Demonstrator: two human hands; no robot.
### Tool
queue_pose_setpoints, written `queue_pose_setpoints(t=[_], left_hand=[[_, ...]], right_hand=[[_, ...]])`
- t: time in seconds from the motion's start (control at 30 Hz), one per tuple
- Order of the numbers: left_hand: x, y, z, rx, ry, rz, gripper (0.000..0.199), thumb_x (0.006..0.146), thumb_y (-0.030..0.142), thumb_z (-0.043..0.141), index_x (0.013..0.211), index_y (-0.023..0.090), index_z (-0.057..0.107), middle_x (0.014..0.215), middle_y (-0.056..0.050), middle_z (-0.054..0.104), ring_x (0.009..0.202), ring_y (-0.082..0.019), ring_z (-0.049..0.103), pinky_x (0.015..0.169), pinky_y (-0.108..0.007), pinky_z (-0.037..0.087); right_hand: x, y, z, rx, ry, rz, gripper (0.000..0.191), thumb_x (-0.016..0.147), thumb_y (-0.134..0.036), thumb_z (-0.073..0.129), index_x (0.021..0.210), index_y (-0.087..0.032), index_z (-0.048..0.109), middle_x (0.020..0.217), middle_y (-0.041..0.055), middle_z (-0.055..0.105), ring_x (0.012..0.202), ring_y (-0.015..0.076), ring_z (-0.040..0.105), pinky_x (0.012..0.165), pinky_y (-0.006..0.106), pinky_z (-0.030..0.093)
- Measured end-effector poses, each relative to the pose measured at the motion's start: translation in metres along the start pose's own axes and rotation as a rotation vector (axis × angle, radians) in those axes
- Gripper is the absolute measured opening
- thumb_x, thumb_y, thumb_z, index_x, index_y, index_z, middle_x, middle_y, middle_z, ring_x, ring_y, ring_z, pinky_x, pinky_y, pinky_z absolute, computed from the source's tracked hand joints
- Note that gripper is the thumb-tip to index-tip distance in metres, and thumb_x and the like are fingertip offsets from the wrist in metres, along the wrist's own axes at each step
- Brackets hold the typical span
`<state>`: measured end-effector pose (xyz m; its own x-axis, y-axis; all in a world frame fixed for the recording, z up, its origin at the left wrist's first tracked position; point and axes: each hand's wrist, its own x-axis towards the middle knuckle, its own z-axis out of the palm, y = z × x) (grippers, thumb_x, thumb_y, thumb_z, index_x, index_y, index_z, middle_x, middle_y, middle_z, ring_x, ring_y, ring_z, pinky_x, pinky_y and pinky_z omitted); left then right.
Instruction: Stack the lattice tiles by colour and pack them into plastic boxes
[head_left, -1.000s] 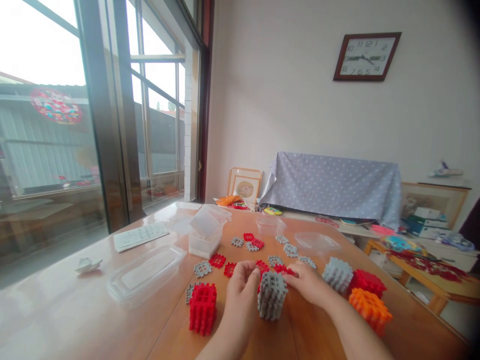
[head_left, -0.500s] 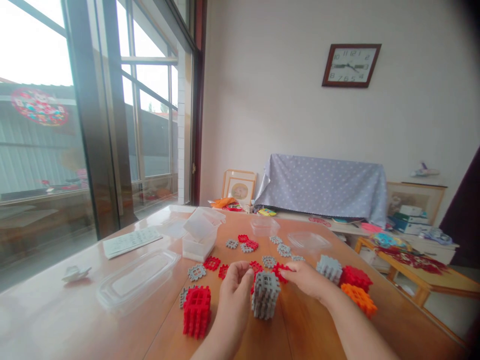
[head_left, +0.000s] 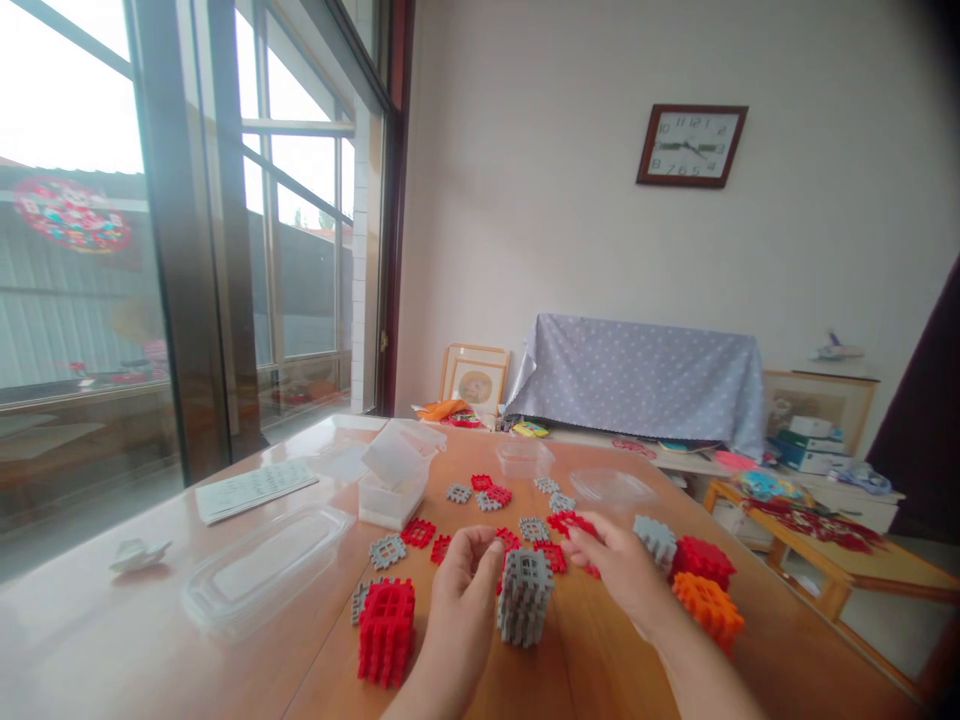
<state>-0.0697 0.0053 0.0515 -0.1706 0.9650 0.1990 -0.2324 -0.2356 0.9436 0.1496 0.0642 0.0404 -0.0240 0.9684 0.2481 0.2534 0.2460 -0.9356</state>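
Right hand [head_left: 616, 568]: thumb and fingers closed on a red piece [head_left: 564, 523], pinched by its rim and off the table [head_left: 255, 675] as far as I can tell. Rim grip likely keeps most of the face uncovered.

Left hand [head_left: 459, 585]: fingers curled, thumb close to them, just left of the gray stack [head_left: 526, 600]. Can't tell if it holds anything; touching the stack or not, also unclear. Placement looks right for steadying it.

Gray stack stands upright toward the table's near edge, between the wrists, probably for easy reach by both hands. Red stack [head_left: 386, 635] stands left of it, partly hiding a flat gray piece.

Loose red and gray pieces lie mostly flat over the middle, a few overlapping; spread likely makes each easy to pick out.

Toward the right edge: light gray stack [head_left: 654, 540], red block [head_left: 703, 562], orange stack [head_left: 709, 607], grouped by color, presumably parked off the working area.

Plastic tub [head_left: 390, 497] and long lid [head_left: 266, 570] sit toward the left edge, likely out of the way.
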Motion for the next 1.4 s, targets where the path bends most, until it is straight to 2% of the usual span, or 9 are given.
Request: queue_pose_setpoints(t=[0.1,0.2,0.37,0.47,0.57,0.67,0.87,1.23,1.4], left_hand=[[-0.004,0.001,0.001,-0.004,-0.071,0.059,0.036,0.087,0.051,0.069,0.102,0.019,0.062,0.093,-0.004,0.067,0.089,-0.018,0.061,0.080,-0.028,0.048],[-0.011,0.002,0.000,0.052,-0.138,0.126,0.041,0.088,0.050,0.070,0.113,0.019,0.063,0.102,-0.007,0.068,0.097,-0.021,0.061,0.086,-0.031,0.048],[-0.018,-0.001,-0.003,0.232,-0.183,0.303,0.060,0.083,0.042,0.079,0.135,0.025,0.055,0.115,-0.007,0.066,0.100,-0.021,0.058,0.090,-0.033,0.047],[-0.019,-0.001,-0.002,0.267,-0.219,0.370,0.054,0.088,0.039,0.074,0.136,0.027,0.054,0.118,-0.006,0.064,0.102,-0.020,0.058,0.092,-0.033,0.048],[-0.018,0.001,-0.002,0.284,-0.226,0.386,0.044,0.091,0.038,0.070,0.132,0.027,0.057,0.115,-0.006,0.065,0.102,-0.020,0.060,0.092,-0.034,0.049],[-0.017,-0.001,-0.005,0.351,-0.160,0.420,0.050,0.090,0.039,0.072,0.136,0.028,0.055,0.119,-0.006,0.065,0.105,-0.022,0.060,0.093,-0.035,0.049],[-0.014,-0.017,-0.009,0.464,-0.104,0.519,0.059,0.090,0.034,0.070,0.144,0.031,0.047,0.135,-0.009,0.061,0.117,-0.026,0.059,0.096,-0.039,0.048],[-0.019,-0.011,-0.006,0.568,-0.103,0.585,0.068,0.085,0.023,0.072,0.147,0.029,0.044,0.139,-0.012,0.055,0.130,-0.030,0.053,0.108,-0.048,0.045],[-0.026,0.006,-0.006,0.636,-0.216,0.636,0.073,0.082,0.012,0.067,0.148,0.030,0.043,0.152,-0.011,0.047,0.142,-0.030,0.042,0.118,-0.052,0.036]], right_hand=[[-0.011,-0.017,0.000,-0.181,0.090,-0.342,0.028,0.093,-0.035,0.059,0.114,-0.026,0.074,0.123,0.0079,0.071,0.118,0.0262,0.066,0.105,0.043,0.050],[-0.021,-0.028,0.003,-0.379,0.154,-0.583,0.037,0.093,-0.020,0.053,0.122,-0.031,0.072,0.137,0.0056,0.064,0.128,0.0241,0.060,0.111,0.043,0.047],[-0.035,-0.036,0.018,-0.487,0.103,-0.747,0.052,0.092,-0.008,0.048,0.133,-0.035,0.065,0.142,0.0044,0.060,0.129,0.0206,0.060,0.106,0.038,0.053],[-0.038,-0.038,0.026,-0.484,0.039,-0.781,0.054,0.091,-0.005,0.047,0.134,-0.035,0.064,0.143,0.0040,0.060,0.130,0.0196,0.060,0.107,0.037,0.053],[-0.037,-0.037,0.030,-0.450,0.048,-0.751,0.056,0.093,-0.008,0.046,0.141,-0.034,0.058,0.147,0.0047,0.058,0.135,0.0206,0.056,0.114,0.041,0.048],[-0.035,-0.039,0.027,-0.319,0.089,-0.586,0.047,0.098,-0.020,0.047,0.143,-0.032,0.055,0.141,0.0069,0.062,0.129,0.0229,0.060,0.111,0.042,0.049],[-0.040,-0.053,0.020,-0.037,-0.017,-0.183,0.040,0.100,-0.053,0.048,0.119,-0.024,0.068,0.090,0.0045,0.074,0.083,0.0210,0.069,0.078,0.032,0.057],[-0.040,-0.056,0.031,0.175,-0.146,-0.095,0.036,0.087,-0.052,0.066,0.106,-0.021,0.069,0.087,0.0036,0.072,0.075,0.0185,0.063,0.064,0.028,0.045],[-0.039,-0.054,0.022,0.218,-0.157,-0.034,0.033,0.088,-0.047,0.065,0.105,-0.020,0.072,0.083,0.0016,0.069,0.070,0.0152,0.055,0.061,0.027,0.039]])
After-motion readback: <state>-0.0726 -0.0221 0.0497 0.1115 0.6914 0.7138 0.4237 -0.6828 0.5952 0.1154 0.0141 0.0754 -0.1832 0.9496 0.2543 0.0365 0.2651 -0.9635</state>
